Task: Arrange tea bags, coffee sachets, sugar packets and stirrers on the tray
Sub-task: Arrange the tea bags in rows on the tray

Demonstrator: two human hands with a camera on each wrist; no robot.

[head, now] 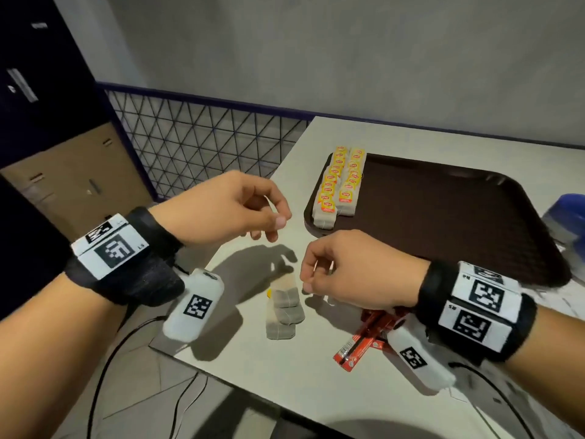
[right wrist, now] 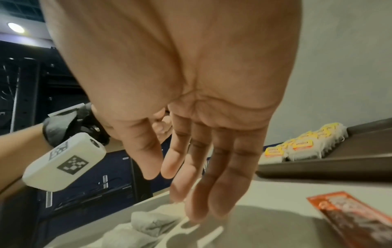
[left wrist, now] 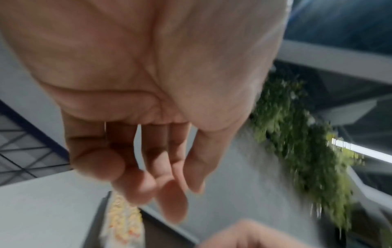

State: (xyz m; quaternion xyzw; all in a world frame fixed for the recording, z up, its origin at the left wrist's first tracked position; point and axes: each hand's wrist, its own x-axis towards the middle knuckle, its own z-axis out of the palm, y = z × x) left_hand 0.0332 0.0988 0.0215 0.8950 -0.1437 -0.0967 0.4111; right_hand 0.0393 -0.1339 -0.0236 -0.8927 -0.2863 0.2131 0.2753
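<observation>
Below, loose tea bags between empty, slack-fingered left hand and right hand.

Bare forearms, black wrist straps, white blocks with black square markers, white wrist camera pods, thin black cables

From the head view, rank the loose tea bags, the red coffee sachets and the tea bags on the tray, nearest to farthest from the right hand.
1. Loose tea bags: beside the right hand, toward its fingertips.
2. Red coffee sachets: under the wrist; too close to call against the first.
3. Tea bags on the tray: far corner, clearly farthest.
</observation>
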